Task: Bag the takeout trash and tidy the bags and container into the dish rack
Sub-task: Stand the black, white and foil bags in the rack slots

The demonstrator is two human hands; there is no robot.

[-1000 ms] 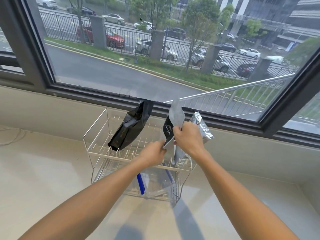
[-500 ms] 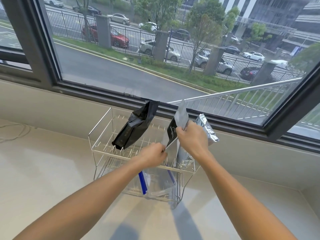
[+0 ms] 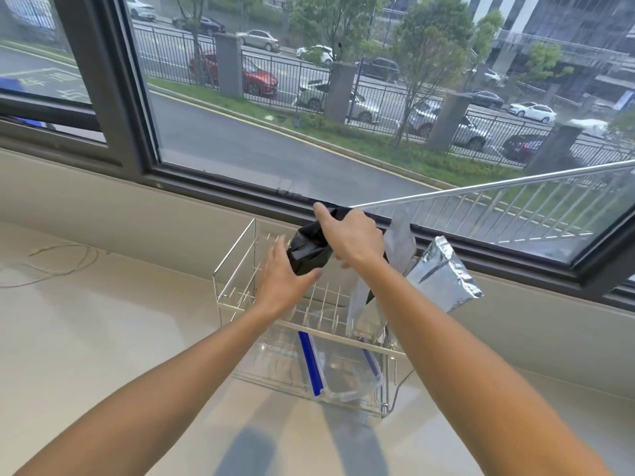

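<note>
A two-tier wire dish rack [image 3: 233, 269] stands on the pale counter below the window. Both hands are over its upper tier, on a black foil bag [image 3: 307, 254]. My right hand [image 3: 354, 240] grips the bag's top edge. My left hand [image 3: 283, 278] cups the bag's lower part from the left with fingers spread. A silver-and-black pouch [image 3: 398, 249] stands in the rack behind my right wrist. A crumpled silver foil bag [image 3: 441, 278] leans at the rack's right end. A clear container with blue clips [image 3: 330, 367] lies in the lower tier.
The window frame [image 3: 240, 192] and sill wall run close behind the rack. A thin wire [image 3: 58, 259] lies looped on the counter at far left. The pale counter [image 3: 120, 338] spreads to the left and front of the rack.
Both hands let go of the silver-and-black pouch, which now stands in the rack, and moved left onto the black bag. The view has shifted closer.
</note>
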